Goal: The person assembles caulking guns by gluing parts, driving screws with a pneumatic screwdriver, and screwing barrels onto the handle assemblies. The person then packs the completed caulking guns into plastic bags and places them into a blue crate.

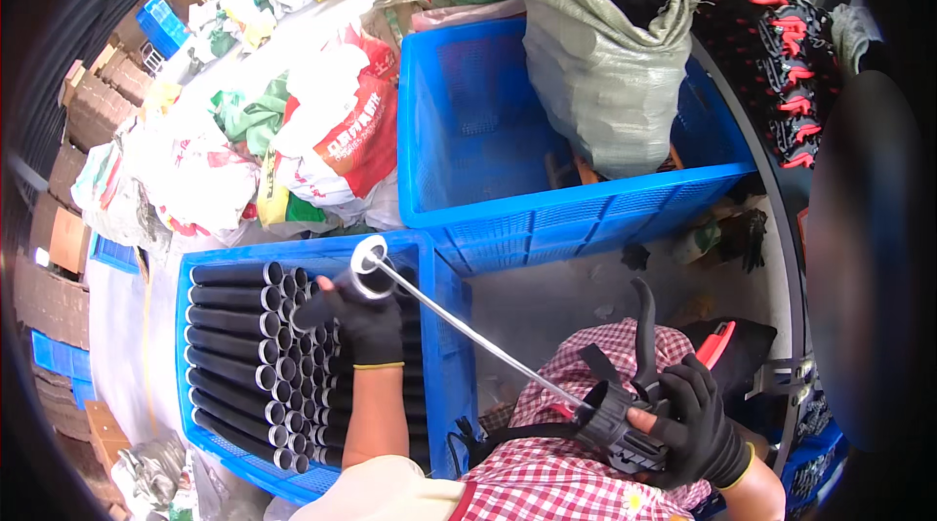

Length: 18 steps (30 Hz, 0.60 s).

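My left hand (374, 334), in a black glove with bare thumb tip, is over the blue crate of tubes. Its fingers are wrapped round a black tube (373, 284) with a pale rim, whose far part is hidden. In front of my lap, my right hand (698, 428), gloved too, grips a black plastic pump head (615, 428) with a curved lever. A thin metal rod (478, 338) runs up leftward from the pump head. The white disc (368, 254) at its far end appears right by the mouth of the tube; whether they touch, I cannot tell.
Black tubes (229, 340) lie stacked in the blue crate (451, 365). Behind it, a larger blue crate (468, 209) holds a woven sack (610, 82) of black parts. Black parts with red levers (795, 77) line the right side. Plastic bags (332, 131) are heaped at far left.
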### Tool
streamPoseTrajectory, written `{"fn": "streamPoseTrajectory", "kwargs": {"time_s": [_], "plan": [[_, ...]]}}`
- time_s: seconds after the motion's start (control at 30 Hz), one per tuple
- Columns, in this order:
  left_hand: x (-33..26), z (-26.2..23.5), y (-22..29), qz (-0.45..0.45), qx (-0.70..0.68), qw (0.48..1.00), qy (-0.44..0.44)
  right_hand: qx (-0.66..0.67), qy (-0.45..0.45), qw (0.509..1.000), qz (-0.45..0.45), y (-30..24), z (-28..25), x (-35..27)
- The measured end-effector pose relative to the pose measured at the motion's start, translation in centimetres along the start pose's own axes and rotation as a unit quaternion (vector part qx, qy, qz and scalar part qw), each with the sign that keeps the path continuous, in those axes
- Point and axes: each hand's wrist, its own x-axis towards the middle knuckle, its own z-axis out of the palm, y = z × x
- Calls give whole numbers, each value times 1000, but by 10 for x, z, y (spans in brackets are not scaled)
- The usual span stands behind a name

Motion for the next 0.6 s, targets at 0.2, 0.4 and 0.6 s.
{"fn": "streamPoseTrajectory", "kwargs": {"time_s": [0.2,0.4,0.6], "plan": [[-44,190,1,52,33,971,-230,-57,154,986,26,-9,-4,-81],[-181,334,-93,-67,222,848,-477,-98,334,933,95,-13,-24,-126],[-335,348,-188,-399,211,633,-629,-336,480,766,266,-18,-53,-145]]}}
